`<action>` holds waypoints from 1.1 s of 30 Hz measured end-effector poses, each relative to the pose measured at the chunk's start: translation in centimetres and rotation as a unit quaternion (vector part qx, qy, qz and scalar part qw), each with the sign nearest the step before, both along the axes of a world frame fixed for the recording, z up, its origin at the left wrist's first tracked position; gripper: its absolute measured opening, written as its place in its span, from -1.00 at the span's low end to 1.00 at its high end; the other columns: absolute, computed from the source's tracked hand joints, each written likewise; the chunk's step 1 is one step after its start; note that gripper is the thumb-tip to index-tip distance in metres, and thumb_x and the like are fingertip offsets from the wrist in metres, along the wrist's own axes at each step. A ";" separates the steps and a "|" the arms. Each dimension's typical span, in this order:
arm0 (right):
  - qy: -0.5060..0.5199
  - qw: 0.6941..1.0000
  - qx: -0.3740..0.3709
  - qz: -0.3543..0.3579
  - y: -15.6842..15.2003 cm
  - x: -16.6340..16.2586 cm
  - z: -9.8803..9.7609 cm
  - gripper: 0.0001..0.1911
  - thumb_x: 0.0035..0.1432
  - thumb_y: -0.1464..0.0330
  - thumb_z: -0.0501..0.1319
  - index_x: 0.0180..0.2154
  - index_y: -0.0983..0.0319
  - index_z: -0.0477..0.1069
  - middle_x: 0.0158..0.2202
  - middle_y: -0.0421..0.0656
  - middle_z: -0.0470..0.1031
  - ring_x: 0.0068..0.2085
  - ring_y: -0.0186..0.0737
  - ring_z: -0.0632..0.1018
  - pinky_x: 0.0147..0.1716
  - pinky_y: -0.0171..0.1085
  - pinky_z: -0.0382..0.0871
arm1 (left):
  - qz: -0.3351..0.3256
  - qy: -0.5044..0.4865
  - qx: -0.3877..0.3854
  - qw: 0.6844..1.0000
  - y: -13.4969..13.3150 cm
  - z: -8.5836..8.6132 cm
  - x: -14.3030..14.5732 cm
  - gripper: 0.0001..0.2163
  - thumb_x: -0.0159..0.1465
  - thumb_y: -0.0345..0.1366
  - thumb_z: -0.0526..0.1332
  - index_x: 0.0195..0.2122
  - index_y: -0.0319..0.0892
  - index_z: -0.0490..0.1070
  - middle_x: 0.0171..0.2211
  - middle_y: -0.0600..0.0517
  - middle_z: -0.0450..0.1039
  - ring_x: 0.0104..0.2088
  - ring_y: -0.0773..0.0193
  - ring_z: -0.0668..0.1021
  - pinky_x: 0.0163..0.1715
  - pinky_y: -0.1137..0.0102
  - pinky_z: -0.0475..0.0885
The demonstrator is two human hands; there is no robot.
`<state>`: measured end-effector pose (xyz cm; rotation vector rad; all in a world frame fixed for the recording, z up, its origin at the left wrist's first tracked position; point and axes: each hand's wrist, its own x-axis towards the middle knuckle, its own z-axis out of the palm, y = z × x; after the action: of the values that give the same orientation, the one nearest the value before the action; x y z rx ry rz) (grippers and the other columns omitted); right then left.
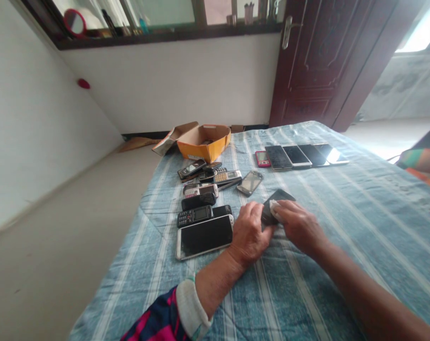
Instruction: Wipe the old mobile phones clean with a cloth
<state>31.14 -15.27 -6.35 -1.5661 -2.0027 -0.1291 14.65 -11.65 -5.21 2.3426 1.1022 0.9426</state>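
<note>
My left hand [251, 232] is closed on the near left end of a dark smartphone [283, 194], which lies at a slant over the bed cover. A small white wad, like tissue or cloth [273, 206], is pinched in my right hand [300, 225] and pressed against the phone's face. Left of my left hand lies a large white-framed smartphone [206, 237] with a black screen. Just beyond it is a black keypad phone [194, 215]. A grey smartphone [250, 182] lies a little past the one I hold.
Several older phones [201, 190] lie bunched at the left, before an open orange cardboard box [206, 146]. A row of smartphones [297, 156] with a pink phone [262, 159] lies at the back right. The striped blue cover [321, 199] drops off at the left edge.
</note>
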 end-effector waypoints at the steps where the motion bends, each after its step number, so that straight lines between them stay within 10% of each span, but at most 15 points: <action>1: -0.007 1.000 -0.008 0.004 -0.1 -0.3 0.1 -0.69 0.24 0.53 -0.01 -0.20 0.22 0.49 -0.11 -0.04 0.52 -0.11 -0.13 0.51 -0.15 -0.24 0.41 | -0.001 0.020 0.007 1.000 0.0 -0.1 0.0 -0.67 0.08 -0.37 0.34 -0.12 -0.18 0.38 -0.10 -0.10 0.43 -0.01 0.01 0.46 0.03 0.14 0.40; 8: -0.043 0.998 -0.010 0.047 -0.4 -1.0 0.2 -0.67 0.20 0.60 0.00 -0.11 0.30 0.45 -0.05 0.00 0.48 0.02 -0.08 0.44 0.06 -0.13 0.36 | -0.001 0.114 0.023 0.993 0.0 -0.2 0.3 -0.74 0.13 -0.32 0.33 -0.17 -0.20 0.36 -0.13 -0.08 0.45 -0.08 0.04 0.45 -0.01 0.17 0.41; 16: -0.026 0.998 0.003 -0.063 1.2 1.4 -0.9 -0.58 0.16 0.65 -0.04 -0.15 0.23 0.50 -0.02 -0.04 0.50 0.08 -0.07 0.43 0.04 -0.12 0.39 | 0.013 0.145 0.031 0.989 0.2 -0.5 0.6 -0.71 0.12 -0.24 0.34 -0.18 -0.20 0.34 -0.16 -0.06 0.45 -0.11 0.05 0.44 -0.05 0.19 0.41; 25: -0.036 0.996 0.027 0.076 0.7 -1.2 -0.4 -0.64 0.23 0.56 0.03 -0.02 0.23 0.45 -0.02 -0.03 0.51 0.07 -0.07 0.45 0.07 -0.09 0.35 | 0.021 0.126 0.029 0.991 0.3 -0.8 0.8 -0.67 0.16 -0.32 0.25 -0.05 -0.23 0.30 -0.14 -0.09 0.45 -0.09 0.06 0.46 0.00 0.21 0.38; 33: -0.054 0.995 -0.004 -0.089 2.9 2.3 -0.8 -0.56 0.16 0.63 -0.02 -0.06 0.24 0.48 -0.01 -0.02 0.52 0.02 -0.04 0.49 0.00 -0.07 0.40 | 0.029 0.130 0.023 0.991 0.3 -0.9 0.8 -0.47 0.10 -0.29 0.32 0.08 -0.27 0.23 -0.08 -0.13 0.44 -0.07 0.03 0.45 0.00 0.17 0.40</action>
<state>33.40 -12.34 -7.15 -1.7764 -1.9422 -0.2822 15.44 -11.32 -6.11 2.5383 1.2639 0.7007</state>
